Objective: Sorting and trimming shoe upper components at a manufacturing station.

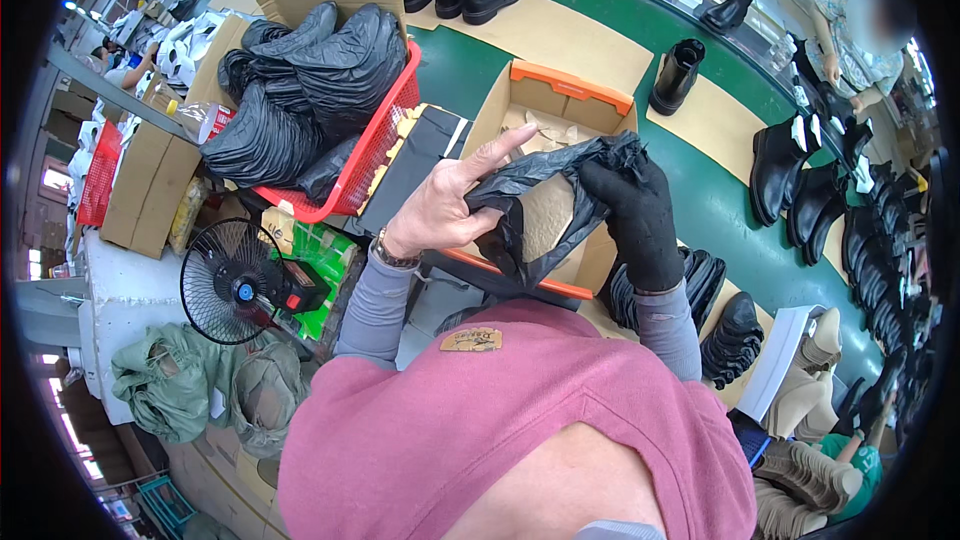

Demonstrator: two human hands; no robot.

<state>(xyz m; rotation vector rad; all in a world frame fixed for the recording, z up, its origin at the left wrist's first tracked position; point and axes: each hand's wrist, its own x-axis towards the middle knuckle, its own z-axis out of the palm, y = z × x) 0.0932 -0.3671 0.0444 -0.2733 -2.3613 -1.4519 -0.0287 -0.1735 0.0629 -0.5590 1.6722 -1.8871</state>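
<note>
Between my hands is a thin, crinkled black piece, bag-like and spread into a ring, with a speckled beige surface showing in its opening. My left hand, bare with a wristwatch, pinches its left edge while the index finger points outward. The right side is bunched in my right hand, which wears a black glove and is closed on it. Under both hands stands an orange-rimmed box lined with cardboard, with light scraps inside. Whether the beige surface belongs to the black piece I cannot tell.
Left of the box, a red basket holds stacked, crinkled black pieces. A fan stands by my left elbow. Black boots line the green conveyor. Beige foot forms are at the right, and a co-worker stands across the conveyor.
</note>
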